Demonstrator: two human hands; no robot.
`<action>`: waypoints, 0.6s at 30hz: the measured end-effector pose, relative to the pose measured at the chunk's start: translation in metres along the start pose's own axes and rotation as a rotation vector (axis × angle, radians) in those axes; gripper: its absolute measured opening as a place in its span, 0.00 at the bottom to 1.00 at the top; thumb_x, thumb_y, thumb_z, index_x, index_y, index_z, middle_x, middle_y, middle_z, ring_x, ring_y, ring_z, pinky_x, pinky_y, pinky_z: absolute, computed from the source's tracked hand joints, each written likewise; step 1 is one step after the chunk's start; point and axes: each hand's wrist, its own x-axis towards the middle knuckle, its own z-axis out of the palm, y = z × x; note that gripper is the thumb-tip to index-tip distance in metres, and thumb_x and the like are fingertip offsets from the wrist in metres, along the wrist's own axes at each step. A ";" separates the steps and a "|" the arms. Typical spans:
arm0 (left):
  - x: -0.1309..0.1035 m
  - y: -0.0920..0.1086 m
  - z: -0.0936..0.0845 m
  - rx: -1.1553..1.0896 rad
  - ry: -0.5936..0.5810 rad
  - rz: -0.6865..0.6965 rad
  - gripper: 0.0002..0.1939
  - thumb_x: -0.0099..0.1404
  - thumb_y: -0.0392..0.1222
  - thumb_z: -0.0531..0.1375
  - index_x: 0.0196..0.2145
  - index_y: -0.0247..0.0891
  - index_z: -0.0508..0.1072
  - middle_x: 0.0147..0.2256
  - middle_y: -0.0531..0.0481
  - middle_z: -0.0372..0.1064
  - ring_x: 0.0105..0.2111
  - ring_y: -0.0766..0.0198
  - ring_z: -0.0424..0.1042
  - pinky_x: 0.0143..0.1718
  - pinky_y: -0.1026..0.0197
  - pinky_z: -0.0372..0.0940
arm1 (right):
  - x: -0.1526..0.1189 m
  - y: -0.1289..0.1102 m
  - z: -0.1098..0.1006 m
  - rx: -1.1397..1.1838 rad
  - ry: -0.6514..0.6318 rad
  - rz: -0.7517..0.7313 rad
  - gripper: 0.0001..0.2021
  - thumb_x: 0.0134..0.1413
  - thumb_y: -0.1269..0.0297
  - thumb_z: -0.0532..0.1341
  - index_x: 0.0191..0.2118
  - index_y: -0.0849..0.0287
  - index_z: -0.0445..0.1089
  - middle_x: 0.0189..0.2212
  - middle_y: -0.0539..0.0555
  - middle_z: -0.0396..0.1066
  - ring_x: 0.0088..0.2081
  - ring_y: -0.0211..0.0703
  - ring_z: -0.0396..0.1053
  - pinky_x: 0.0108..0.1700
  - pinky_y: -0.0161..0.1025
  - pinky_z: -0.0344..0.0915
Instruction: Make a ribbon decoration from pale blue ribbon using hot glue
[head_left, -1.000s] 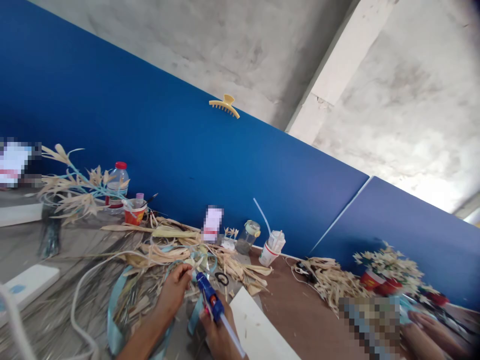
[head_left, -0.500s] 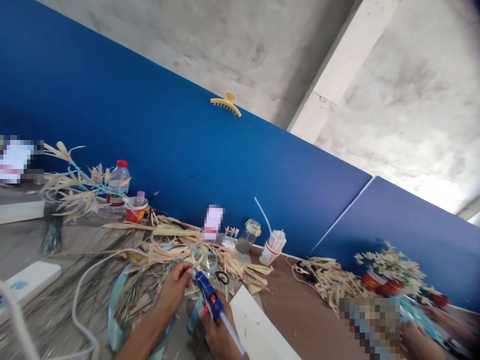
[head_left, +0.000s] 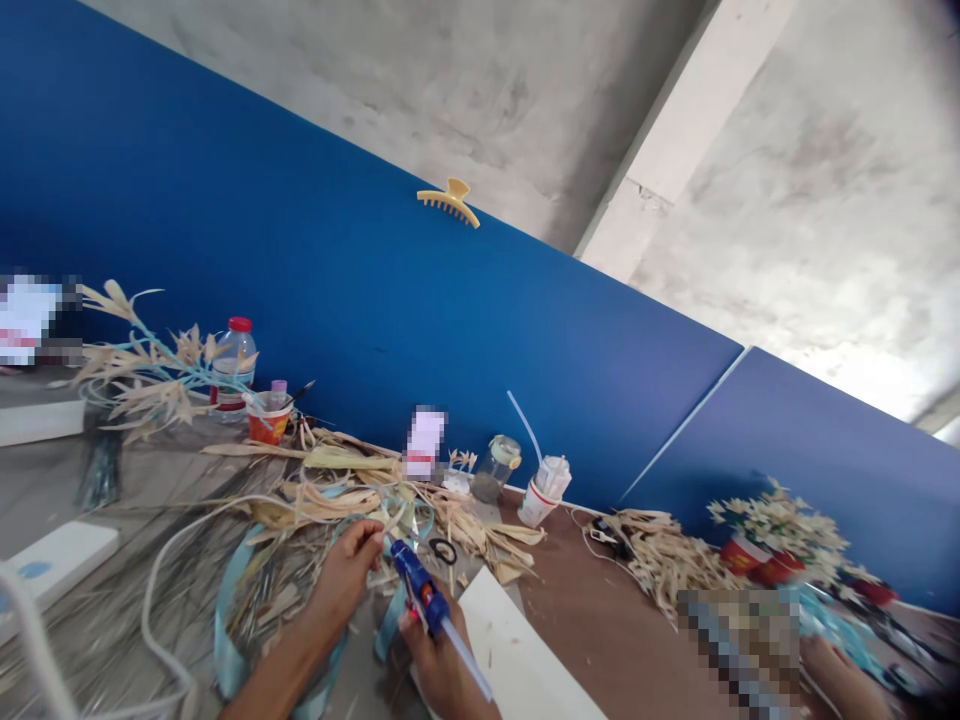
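Observation:
My right hand (head_left: 442,660) grips a blue glue gun (head_left: 421,590), a pale glue stick (head_left: 466,655) jutting from its back end. The gun's nozzle points up and left, close to the fingertips of my left hand (head_left: 352,560). Thumb and fingers of that hand are pinched together; what lies between them is too small to make out. Around and behind both hands spreads a heap of dried corn husks (head_left: 352,490). A light blue ribbon (head_left: 232,610) curves beside my left forearm. Black scissor handles (head_left: 443,550) show just beyond the gun.
Along the blue partition (head_left: 337,280) stand a red-capped bottle (head_left: 236,360), a red paper cup (head_left: 268,420), a glass jar (head_left: 496,468) and a white cup (head_left: 541,497). A white cable (head_left: 154,600) crosses the left side. Another person's hand (head_left: 840,670) is at the lower right.
My hands and the glue gun stay almost in place. The view has shifted slightly. At the lower right, the other person's hands have moved, and only one shows clearly now.

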 end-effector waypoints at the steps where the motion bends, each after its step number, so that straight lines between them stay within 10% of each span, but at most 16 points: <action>1: 0.000 -0.001 0.000 -0.015 -0.002 -0.004 0.11 0.51 0.48 0.60 0.30 0.39 0.72 0.20 0.57 0.63 0.20 0.65 0.60 0.25 0.63 0.56 | 0.000 0.000 0.000 0.005 -0.004 0.002 0.15 0.57 0.51 0.55 0.38 0.57 0.67 0.28 0.53 0.71 0.30 0.44 0.71 0.32 0.37 0.67; 18: -0.001 0.003 0.003 -0.094 -0.025 -0.053 0.14 0.48 0.50 0.62 0.28 0.38 0.72 0.20 0.57 0.63 0.19 0.67 0.59 0.24 0.63 0.56 | -0.004 0.004 -0.002 0.017 0.001 0.038 0.13 0.58 0.54 0.56 0.40 0.58 0.68 0.31 0.53 0.71 0.33 0.44 0.71 0.35 0.37 0.67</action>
